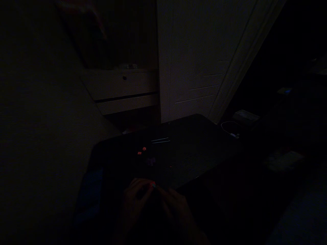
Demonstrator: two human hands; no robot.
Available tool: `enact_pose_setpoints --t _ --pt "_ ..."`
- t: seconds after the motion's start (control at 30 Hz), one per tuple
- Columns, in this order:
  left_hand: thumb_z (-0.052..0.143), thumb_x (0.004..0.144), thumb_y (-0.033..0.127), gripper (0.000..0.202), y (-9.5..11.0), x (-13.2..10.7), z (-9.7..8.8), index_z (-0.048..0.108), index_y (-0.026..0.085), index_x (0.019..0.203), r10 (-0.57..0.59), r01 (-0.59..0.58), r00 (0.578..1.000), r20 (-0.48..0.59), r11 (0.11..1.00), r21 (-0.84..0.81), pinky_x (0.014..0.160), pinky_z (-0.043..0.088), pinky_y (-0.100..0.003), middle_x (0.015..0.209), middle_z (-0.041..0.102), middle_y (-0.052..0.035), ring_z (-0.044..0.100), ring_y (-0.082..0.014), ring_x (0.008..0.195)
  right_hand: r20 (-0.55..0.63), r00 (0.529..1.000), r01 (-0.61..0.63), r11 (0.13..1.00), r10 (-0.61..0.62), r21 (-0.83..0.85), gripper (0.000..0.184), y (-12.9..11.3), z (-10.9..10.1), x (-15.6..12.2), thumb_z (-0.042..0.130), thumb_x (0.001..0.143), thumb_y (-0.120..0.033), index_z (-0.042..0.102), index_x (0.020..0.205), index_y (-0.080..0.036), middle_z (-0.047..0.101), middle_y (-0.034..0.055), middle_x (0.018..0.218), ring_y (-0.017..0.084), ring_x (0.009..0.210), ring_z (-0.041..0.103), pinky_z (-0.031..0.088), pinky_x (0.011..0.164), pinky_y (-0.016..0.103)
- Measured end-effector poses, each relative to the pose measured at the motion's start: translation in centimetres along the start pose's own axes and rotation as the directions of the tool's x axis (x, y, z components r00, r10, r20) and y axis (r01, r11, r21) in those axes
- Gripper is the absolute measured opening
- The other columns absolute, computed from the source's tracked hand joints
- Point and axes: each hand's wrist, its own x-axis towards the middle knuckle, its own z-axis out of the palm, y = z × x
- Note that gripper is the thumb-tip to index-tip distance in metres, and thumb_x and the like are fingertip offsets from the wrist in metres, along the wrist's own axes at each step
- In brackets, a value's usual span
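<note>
The view is very dark. My left hand (135,197) is closed in a pinch on a small orange-red piece (152,183) with a pale spot on its near side. Close against it from the right, my right hand (177,204) has its fingers together at the piece; what they pinch, if anything, is hidden. Beyond my hands, two small orange pieces (144,148) lie on the dark table (189,146). Between these and my hands sits a dim purplish cluster (151,161), its kind unclear. A tiny red bit (170,166) lies to the right of the cluster.
Two thin pale sticks (160,140) lie farther back on the table. A bluish flat object (89,194) is at the left. Behind stand a drawer unit (122,85) and a pale panel (194,61). A white cable (230,127) shows past the right edge.
</note>
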Motion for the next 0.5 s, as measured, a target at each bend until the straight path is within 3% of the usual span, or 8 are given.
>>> enact_pose_setpoints --t 0.23,0.5 --pt "0.071 0.090 0.053 0.029 -0.12 -0.15 0.05 0.083 0.027 0.087 0.007 -0.007 1.000 -0.018 1.000 0.009 0.076 0.064 -0.036 0.087 0.082 -0.0045 0.077 -0.0237 0.083 0.050 0.998 -0.045 0.999 0.045 -0.001 0.054 0.69 -0.37 0.21 0.057 0.096 -0.012 0.066 0.146 -0.033 0.077 0.0072 0.115 0.021 0.096 0.077 0.063 0.091 0.031" --pt "0.071 0.089 0.057 0.032 0.15 -0.12 0.06 0.081 0.026 0.086 0.014 -0.013 1.000 -0.026 1.000 0.024 0.075 0.064 -0.035 0.086 0.081 -0.0040 0.076 -0.0228 0.080 -0.143 0.989 -0.020 0.998 0.029 0.063 0.050 0.62 0.23 -0.17 0.051 0.099 -0.009 0.069 0.141 -0.028 0.078 0.0094 0.120 0.023 0.105 0.077 0.063 0.095 0.032"
